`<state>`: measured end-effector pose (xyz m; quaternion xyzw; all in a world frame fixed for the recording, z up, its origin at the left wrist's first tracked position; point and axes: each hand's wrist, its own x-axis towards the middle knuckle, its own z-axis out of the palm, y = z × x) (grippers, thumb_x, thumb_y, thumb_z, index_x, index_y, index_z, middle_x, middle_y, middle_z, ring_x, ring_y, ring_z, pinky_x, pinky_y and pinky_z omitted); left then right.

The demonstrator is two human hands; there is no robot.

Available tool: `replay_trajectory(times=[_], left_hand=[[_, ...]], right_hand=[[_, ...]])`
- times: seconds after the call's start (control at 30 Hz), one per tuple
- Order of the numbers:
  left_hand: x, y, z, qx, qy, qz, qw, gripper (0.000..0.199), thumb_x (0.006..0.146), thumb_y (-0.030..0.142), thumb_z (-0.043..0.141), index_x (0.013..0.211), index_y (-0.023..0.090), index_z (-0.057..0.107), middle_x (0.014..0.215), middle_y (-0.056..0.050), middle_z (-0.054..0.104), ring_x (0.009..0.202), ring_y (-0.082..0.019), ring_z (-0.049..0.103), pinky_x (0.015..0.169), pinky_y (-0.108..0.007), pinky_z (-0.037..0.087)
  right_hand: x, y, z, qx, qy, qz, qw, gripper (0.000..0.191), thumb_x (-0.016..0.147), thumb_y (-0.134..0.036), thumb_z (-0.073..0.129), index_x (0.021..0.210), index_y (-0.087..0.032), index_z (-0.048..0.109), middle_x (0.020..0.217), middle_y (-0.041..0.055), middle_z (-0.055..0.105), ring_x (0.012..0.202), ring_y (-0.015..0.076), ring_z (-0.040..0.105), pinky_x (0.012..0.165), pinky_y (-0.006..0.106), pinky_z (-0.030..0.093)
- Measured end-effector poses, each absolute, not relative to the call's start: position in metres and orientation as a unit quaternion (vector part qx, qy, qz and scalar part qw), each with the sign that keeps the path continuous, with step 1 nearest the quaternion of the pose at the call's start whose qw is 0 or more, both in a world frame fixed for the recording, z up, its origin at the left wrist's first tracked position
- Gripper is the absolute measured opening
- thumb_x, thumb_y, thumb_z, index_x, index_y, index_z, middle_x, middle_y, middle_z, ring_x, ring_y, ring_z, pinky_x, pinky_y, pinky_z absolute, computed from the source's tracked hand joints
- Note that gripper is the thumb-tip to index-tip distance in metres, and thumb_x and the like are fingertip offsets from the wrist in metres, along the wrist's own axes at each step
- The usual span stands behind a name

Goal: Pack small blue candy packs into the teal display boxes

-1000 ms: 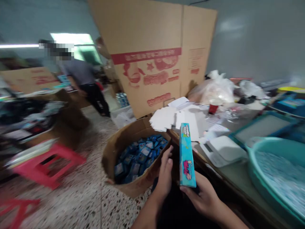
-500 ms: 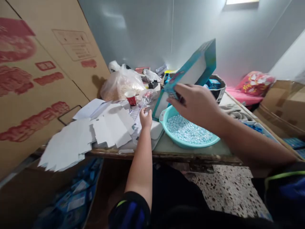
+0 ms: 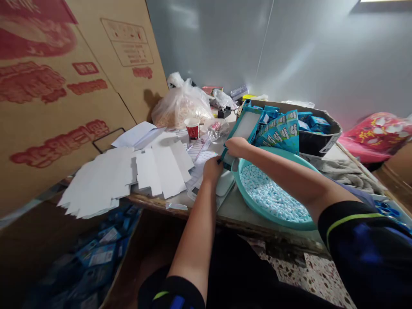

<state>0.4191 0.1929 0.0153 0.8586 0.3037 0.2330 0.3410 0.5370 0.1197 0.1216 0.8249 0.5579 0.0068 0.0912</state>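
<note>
L hand (image 3: 212,168) & R hand (image 3: 237,147) both at near end of open blue box (image 3: 245,125), white inside, on table L of teal basin (image 3: 273,219) w/ small blue-white pcs (image 3: 270,193). R fingers curled there; can't tell if either's gripping, fingertips partly hidden. Blue panel (image 3: 283,132) beside it reads "CARAMELO MACIZO", repeated. Big carton (image 3: 106,103): red print, too blurry to read.

Open box (image 3: 246,123) — partly behind right hand (image 3: 238,147), carton (image 3: 112,103) — cropped at left
</note>
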Motion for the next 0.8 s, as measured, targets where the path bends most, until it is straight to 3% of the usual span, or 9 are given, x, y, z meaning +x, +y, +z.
replay_trajectory(times=[0.13,0.3,0.47,0.6,0.8], left_hand=[[0.417,0.188,0.02,0.866,0.313,0.21,0.329,0.038,0.088,0.016,0.058,0.12,0.021,0.078,0.116,-0.012,0.078,0.114,-0.03,0.069,0.091,-0.032,0.047],[0.415,0.184,0.026,0.875,0.318,0.199,0.305,0.031,0.093,0.024,0.057,0.113,0.022,0.08,0.108,-0.014,0.079,0.104,-0.029,0.071,0.08,-0.032,0.045],[0.416,0.183,0.029,0.878,0.331,0.198,0.282,0.03,0.091,0.019,0.058,0.11,0.017,0.081,0.11,-0.02,0.078,0.107,-0.033,0.071,0.079,-0.034,0.044],[0.415,0.183,0.031,0.879,0.346,0.186,0.271,0.031,0.091,0.018,0.057,0.11,0.013,0.081,0.111,-0.023,0.076,0.111,-0.035,0.069,0.083,-0.036,0.045],[0.42,0.188,0.033,0.868,0.391,0.111,0.285,0.028,0.093,0.03,0.057,0.095,0.016,0.081,0.108,-0.019,0.077,0.107,-0.032,0.07,0.083,-0.035,0.048]], right_hand=[[0.542,0.121,0.113,0.818,0.57,-0.005,0.077,0.036,0.099,-0.032,0.061,0.117,-0.003,0.073,0.119,0.0225,0.071,0.112,0.0282,0.067,0.091,0.03,0.049],[0.534,0.121,0.106,0.811,0.578,-0.051,0.068,0.035,0.095,-0.036,0.063,0.108,-0.008,0.078,0.105,0.0107,0.076,0.099,0.0209,0.069,0.083,0.022,0.046],[0.508,0.128,0.102,0.847,0.527,-0.039,0.054,0.039,0.091,-0.028,0.064,0.12,-0.004,0.074,0.119,0.0246,0.072,0.111,0.0318,0.069,0.089,0.031,0.053],[0.493,0.129,0.104,0.86,0.504,-0.05,0.055,0.041,0.092,-0.028,0.063,0.126,-0.007,0.071,0.128,0.0245,0.069,0.117,0.0355,0.067,0.094,0.04,0.056],[0.487,0.127,0.105,0.883,0.457,-0.066,0.088,0.038,0.098,-0.024,0.06,0.132,-0.006,0.067,0.137,0.0248,0.063,0.13,0.0356,0.06,0.103,0.049,0.054]])
